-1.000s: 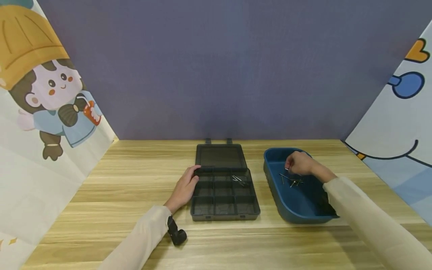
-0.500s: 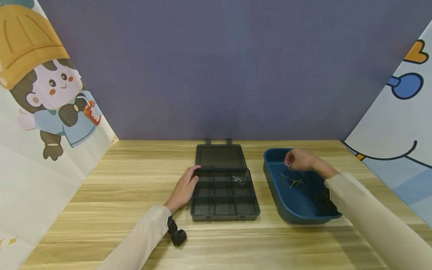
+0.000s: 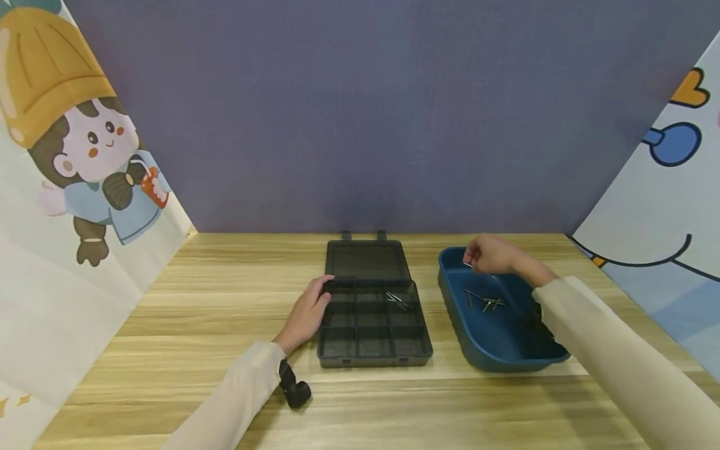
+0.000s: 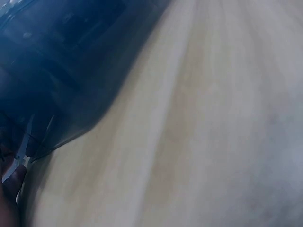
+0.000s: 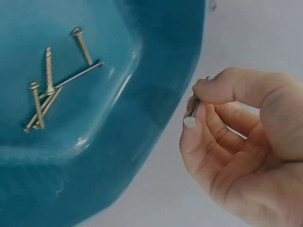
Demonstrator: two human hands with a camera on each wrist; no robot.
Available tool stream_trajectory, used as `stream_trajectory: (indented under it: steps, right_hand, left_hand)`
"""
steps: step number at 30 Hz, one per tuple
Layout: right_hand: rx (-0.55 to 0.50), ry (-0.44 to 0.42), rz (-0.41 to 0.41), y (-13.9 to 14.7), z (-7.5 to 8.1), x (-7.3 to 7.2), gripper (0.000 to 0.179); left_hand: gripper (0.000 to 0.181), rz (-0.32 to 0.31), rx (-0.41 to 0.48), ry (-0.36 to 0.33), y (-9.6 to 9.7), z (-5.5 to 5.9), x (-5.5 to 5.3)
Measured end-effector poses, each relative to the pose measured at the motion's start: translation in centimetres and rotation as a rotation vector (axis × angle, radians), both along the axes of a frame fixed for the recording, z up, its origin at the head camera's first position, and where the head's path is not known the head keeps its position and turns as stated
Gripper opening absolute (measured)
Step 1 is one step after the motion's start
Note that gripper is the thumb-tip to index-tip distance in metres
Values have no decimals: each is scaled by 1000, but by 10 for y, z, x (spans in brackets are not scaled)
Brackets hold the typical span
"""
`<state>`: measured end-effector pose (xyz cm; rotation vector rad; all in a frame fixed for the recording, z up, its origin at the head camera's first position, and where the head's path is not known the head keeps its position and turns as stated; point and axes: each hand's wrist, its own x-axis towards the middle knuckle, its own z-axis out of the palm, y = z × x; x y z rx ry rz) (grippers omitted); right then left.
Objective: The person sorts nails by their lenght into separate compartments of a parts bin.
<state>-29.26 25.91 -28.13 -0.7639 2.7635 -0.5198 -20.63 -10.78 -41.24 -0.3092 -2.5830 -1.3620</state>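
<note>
A person at a wood-grained bench (image 3: 225, 312) pinches a nail (image 5: 192, 113) between the thumb and forefinger of the right hand (image 3: 495, 253) at the far end of a blue tub (image 3: 457, 312). The nail's flat round head sticks out clear of the grip on the side facing the wrist camera, while its other end barely shows past the thumb; from the head camera, its long axis runs roughly sideways, with a slight tilt. Below, on the tub floor, a thin dark nail (image 5: 75, 76) lies across a loose cluster of screws (image 5: 49, 71). The left hand (image 3: 305, 312) grips nothing: its fingers reach out along the left edge of a dark divided box (image 3: 374, 362), whose lid (image 3: 368, 260) is laid back on the far side. A few nails (image 3: 396, 300) rest in the right-hand of the box's 3 columns, behind the front row. The relation that matters most for any move, it appears, is sideways: the box stands to the left of the tub, near but apart, and that right-hand column is the side closest to the pinched nail. The left wrist view is too dim and blurred to confirm exactly how the left thumb meets the box.
</note>
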Motion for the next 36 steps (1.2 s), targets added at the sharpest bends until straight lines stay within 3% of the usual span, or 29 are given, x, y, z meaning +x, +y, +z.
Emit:
stream_trajectory:
  steps: [8,18,36]
  right_hand:
    - [66,18,-10,-18,5,2,18]
    - [53,-29,-13,-40,11,3,17]
    - [38,7,64,-78,1,2,11]
  left_hand:
    - [40,3,-5,3,-1,-2,-2]
    - [40,6,-3,1,-3,-4,-4]
    - [41,-6,-9,17,-3,-6,-7]
